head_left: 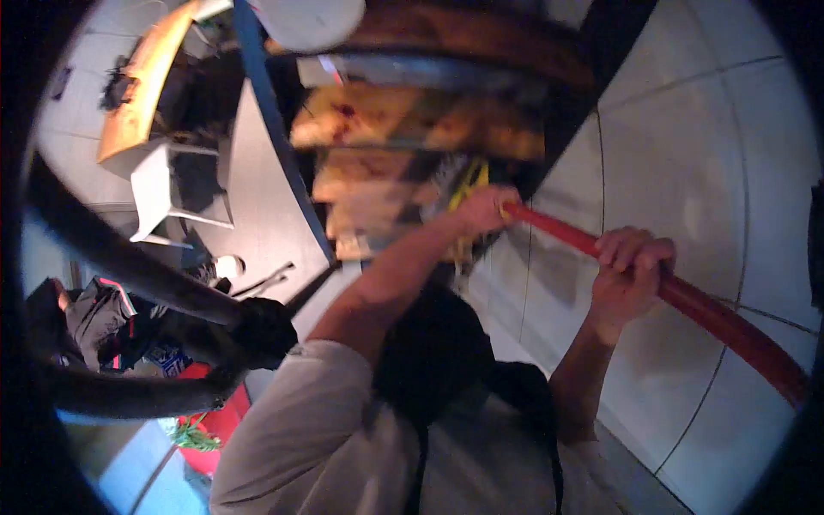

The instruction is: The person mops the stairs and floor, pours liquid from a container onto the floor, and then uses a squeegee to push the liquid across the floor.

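Note:
A long red pole (pixel 725 326) runs slantwise from the middle of the view to the right edge, where its far end passes out of sight. My left hand (pixel 487 211) is closed around the pole's inner end, close to the stack of wooden boards. Farther along, my right hand (pixel 633 273) wraps its fingers over the same pole. Just behind my left hand shows a blurred yellow and black item (pixel 470 184) whose kind I cannot make out.
Blurred wooden boards (pixel 412 120) sit in a dark-framed rack ahead. White tiles (pixel 669 172) line the right side. At left are a wooden table (pixel 150 77), a white chair (pixel 159 193), a person's dark clothing (pixel 94 318), a plant in a red pot (pixel 225 421) and thick dark tubes (pixel 129 249).

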`<state>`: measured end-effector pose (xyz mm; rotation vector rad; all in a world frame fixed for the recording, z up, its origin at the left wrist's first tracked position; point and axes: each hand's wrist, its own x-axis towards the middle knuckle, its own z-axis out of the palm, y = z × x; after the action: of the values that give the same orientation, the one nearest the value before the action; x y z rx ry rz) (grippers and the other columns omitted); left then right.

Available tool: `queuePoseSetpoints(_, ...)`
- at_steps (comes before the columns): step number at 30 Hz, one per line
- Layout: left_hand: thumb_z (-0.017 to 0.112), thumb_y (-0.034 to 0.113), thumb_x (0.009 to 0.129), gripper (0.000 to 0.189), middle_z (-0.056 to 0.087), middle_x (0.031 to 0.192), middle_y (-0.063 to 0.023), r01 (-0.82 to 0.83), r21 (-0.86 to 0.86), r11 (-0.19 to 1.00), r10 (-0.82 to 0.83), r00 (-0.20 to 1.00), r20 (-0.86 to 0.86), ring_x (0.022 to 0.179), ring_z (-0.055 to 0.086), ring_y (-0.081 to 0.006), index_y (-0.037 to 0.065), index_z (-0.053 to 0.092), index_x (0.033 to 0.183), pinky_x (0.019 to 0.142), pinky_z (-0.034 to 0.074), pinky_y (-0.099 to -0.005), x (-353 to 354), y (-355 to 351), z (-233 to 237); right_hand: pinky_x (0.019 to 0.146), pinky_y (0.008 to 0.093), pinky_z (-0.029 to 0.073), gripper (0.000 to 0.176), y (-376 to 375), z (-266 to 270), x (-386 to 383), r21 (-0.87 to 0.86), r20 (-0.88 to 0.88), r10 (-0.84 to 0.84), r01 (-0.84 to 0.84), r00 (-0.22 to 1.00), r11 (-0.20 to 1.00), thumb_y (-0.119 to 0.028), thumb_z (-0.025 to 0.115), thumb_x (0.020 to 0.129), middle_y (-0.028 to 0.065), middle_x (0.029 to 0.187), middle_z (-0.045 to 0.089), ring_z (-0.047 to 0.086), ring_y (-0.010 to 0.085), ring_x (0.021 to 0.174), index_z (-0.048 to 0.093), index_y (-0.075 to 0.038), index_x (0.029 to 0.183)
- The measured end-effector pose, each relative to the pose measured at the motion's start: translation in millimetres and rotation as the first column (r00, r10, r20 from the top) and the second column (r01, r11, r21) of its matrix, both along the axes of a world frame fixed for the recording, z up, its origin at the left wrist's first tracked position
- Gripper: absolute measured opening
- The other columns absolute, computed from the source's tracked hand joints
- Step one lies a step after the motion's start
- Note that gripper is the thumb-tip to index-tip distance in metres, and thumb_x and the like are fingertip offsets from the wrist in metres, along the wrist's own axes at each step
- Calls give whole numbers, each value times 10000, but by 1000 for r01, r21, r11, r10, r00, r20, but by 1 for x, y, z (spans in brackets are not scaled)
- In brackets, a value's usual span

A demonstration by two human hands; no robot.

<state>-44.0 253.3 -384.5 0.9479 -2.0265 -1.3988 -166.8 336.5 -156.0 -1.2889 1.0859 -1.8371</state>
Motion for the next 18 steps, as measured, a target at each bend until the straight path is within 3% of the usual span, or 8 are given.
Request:
queuePoseSetpoints(1,686,238,705,223,657,839,-122,-4,38,999,11,986,-169,830,633,-335,116,634,884,753,500,-432,-5,-4,-15,496,332,389,233,3,-7,-4,-21,-14,31,-31,999,999,-248,529,916,19,555,394,408,154,480,417,-126,752)
queuePoseSetpoints(3,701,260,677,256,662,877,-131,46,-133,990,-38,997,65,862,630,-352,121,646,885,768,504,-449,-18,-13,-41,494,339,409,219,6,-20,-29,-86,-48,151,-155,987,984,-260,511,929,38,574,429,425,169,497,423,-115,789)
queuePoseSetpoints(5,684,313,706,237,656,799,-143,113,-278,954,-77,988,137,807,630,-370,118,640,832,735,505,-459,-31,-14,-58,491,332,403,215,8,-26,-37,-101,-19,177,-178,984,979,-255,499,931,35,570,427,429,167,498,422,-119,784)
queuePoseSetpoints(8,693,311,690,241,651,777,-147,102,-136,986,-88,991,105,800,634,-364,112,637,815,729,507,-467,-4,-11,-34,487,323,394,205,11,-16,-20,-99,0,171,-170,985,980,-253,490,930,26,565,415,426,166,495,426,-122,786)
queuePoseSetpoints(9,712,306,667,261,656,780,-147,45,-172,984,-32,997,77,796,634,-368,106,636,817,732,509,-457,8,-10,-39,485,320,391,201,7,-19,-9,-109,34,163,-159,986,981,-252,488,928,22,563,409,424,167,493,428,-122,788)
queuePoseSetpoints(12,724,296,646,279,658,804,-149,70,-93,993,-53,984,172,809,631,-369,100,637,824,737,508,-445,61,-22,-30,488,322,396,193,-16,-20,23,-135,-11,299,-298,954,945,-231,487,922,30,590,458,435,168,497,438,-111,778)
queuePoseSetpoints(14,738,303,629,296,653,804,-153,-56,-157,986,85,979,184,798,627,-366,95,641,817,731,509,-438,105,-18,-48,481,310,376,199,-23,-30,54,-82,-35,320,-322,947,943,-231,483,898,13,558,427,399,149,465,422,-119,746)
queuePoseSetpoints(18,779,249,601,282,629,770,-162,-248,-275,929,317,917,241,751,618,-352,76,612,749,667,495,-414,211,-8,-48,485,337,388,164,-48,-46,151,-206,-65,378,-383,923,900,-169,493,862,26,543,421,390,147,454,421,-87,740)
